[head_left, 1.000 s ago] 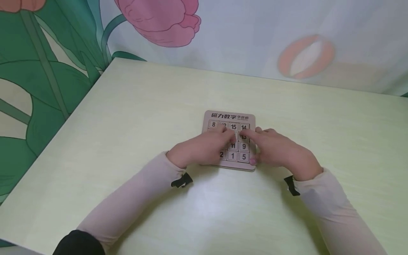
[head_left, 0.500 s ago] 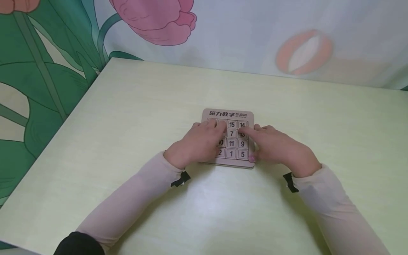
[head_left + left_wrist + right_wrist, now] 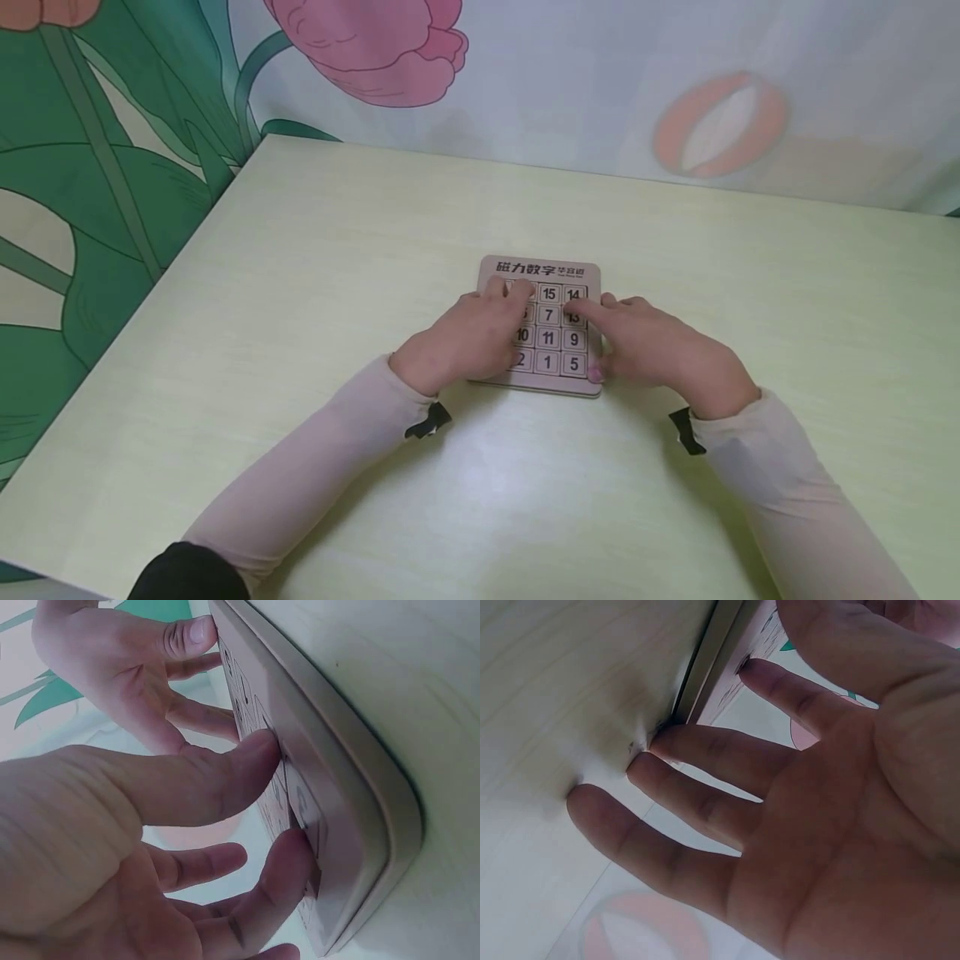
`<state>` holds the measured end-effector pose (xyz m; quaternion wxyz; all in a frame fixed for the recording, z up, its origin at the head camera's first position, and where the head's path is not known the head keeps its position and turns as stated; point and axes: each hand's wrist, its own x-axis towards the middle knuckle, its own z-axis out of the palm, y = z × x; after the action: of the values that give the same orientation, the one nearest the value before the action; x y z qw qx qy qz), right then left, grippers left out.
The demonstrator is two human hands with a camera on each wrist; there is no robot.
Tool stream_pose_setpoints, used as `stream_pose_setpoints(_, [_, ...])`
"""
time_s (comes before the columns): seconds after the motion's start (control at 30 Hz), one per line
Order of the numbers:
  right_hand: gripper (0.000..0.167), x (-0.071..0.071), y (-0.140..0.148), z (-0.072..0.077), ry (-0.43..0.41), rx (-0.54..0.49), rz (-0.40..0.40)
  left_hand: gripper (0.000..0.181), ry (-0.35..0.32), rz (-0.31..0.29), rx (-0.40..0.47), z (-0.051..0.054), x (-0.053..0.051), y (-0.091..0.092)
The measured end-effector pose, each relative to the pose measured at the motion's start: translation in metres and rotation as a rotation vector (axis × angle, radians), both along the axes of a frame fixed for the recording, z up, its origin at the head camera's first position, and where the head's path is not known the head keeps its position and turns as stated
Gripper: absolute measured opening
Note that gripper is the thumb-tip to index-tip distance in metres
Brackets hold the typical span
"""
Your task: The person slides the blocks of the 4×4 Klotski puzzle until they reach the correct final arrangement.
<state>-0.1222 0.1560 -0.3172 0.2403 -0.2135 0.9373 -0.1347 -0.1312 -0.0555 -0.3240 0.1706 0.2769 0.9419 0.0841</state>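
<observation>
- Sliding the tiles (image 3: 549, 338) well calls for light, level fingertip pressure; the number puzzle (image 3: 547, 384) that bears them lies flat mid-desk.
- The left hand (image 3: 480, 333) has thumb and index fingers apart on the puzzle's face, gripping nothing; a dark gap shows beside the index fingertip.
- The right hand (image 3: 648, 346) is spread wide, index on the right column, thumb by the near right corner; bracing there should steady the puzzle.
- The rim (image 3: 330, 795) bounds any sliding.
- The desk (image 3: 465, 500) stretches left, right and near, giving forearms room; its far edge is well apart.
</observation>
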Motion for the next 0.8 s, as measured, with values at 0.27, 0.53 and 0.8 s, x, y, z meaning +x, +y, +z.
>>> stream_pose_setpoints(0.27, [0.078, 0.001, 0.0, 0.0, -0.001, 0.001, 0.001, 0.058, -0.005, 0.003, 0.008, 0.002, 0.001, 0.0])
stream_pose_setpoints(0.53, [0.077, 0.001, 0.0, 0.001, 0.003, 0.0, 0.004, 0.061, -0.018, -0.001, -0.018, 0.002, -0.001, 0.0])
stream_pose_setpoints(0.8, [0.077, 0.001, 0.0, -0.001, 0.004, 0.003, 0.003, 0.091, -0.087, 0.114, -0.037, -0.002, -0.011, -0.004])
